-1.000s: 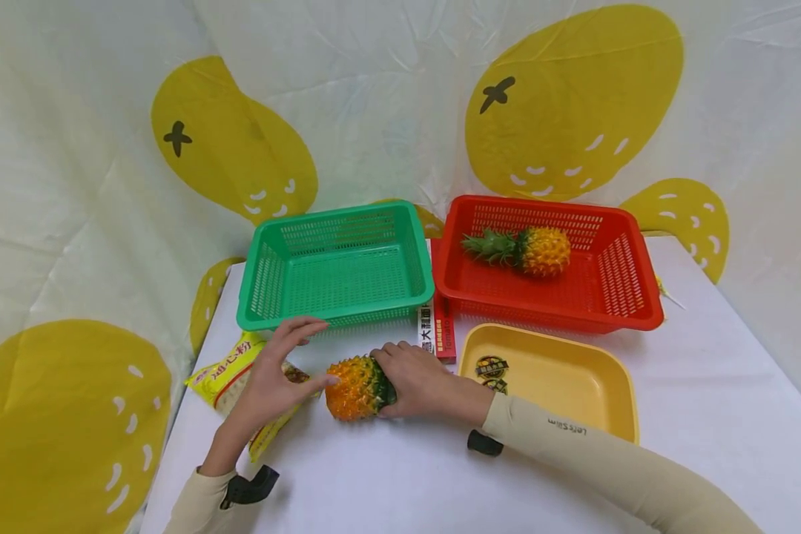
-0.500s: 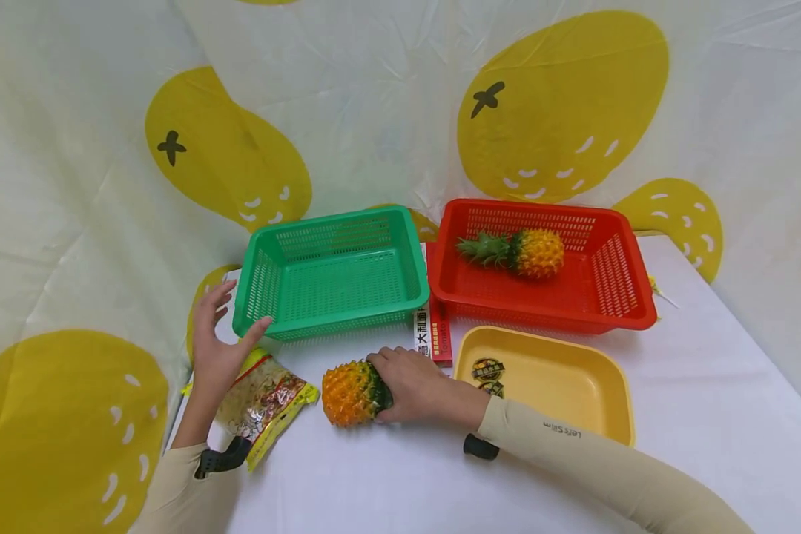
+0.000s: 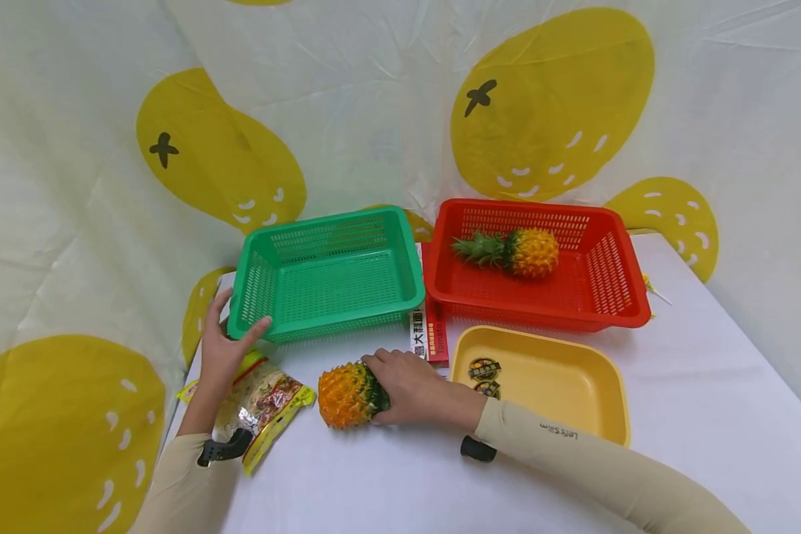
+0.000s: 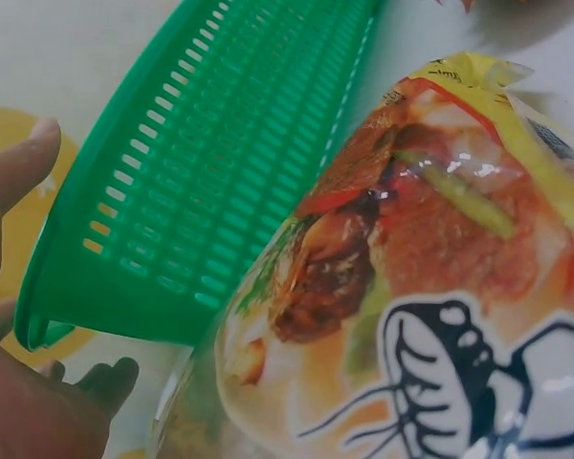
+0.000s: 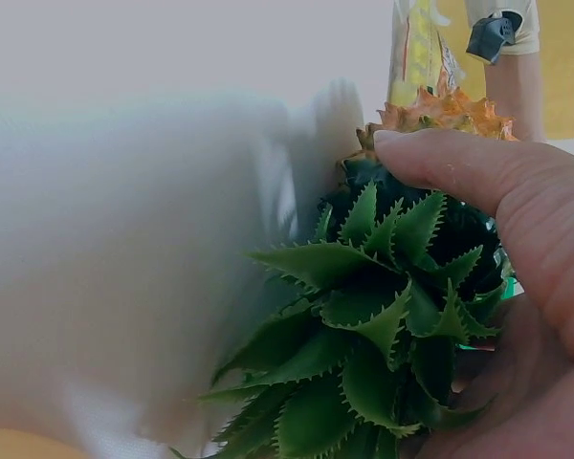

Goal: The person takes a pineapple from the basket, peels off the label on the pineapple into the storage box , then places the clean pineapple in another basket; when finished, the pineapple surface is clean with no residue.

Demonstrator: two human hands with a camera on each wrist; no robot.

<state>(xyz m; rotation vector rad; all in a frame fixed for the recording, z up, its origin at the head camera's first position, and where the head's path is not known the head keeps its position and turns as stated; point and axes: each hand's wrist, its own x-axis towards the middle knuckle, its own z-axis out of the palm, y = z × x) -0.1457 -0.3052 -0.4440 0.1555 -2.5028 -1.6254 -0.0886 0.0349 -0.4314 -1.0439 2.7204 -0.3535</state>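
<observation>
Lying on its side on the white table [image 3: 400, 482], the pineapple [image 3: 347, 394] sits near the yellow tray [image 3: 610, 404], crown end wrapped by the right hand [image 3: 410, 387]. The left hand [image 3: 223, 348] clasps the near-left corner of the green basket [image 3: 327, 274], fingers curled on its rim, above a snack bag [image 3: 267, 404]. Left wrist view: thumb [image 4: 14, 172] against the basket wall [image 4: 220, 191]. Right wrist view: fingers [image 5: 488, 172] curl over the spiky crown [image 5: 383, 335]. The fruit looks rigid, knobbly and light; its body offers the surer hold. Open table lies toward the person.

White table [image 3: 707, 386], yellow-blotched cloth backdrop [image 3: 374, 111]
</observation>
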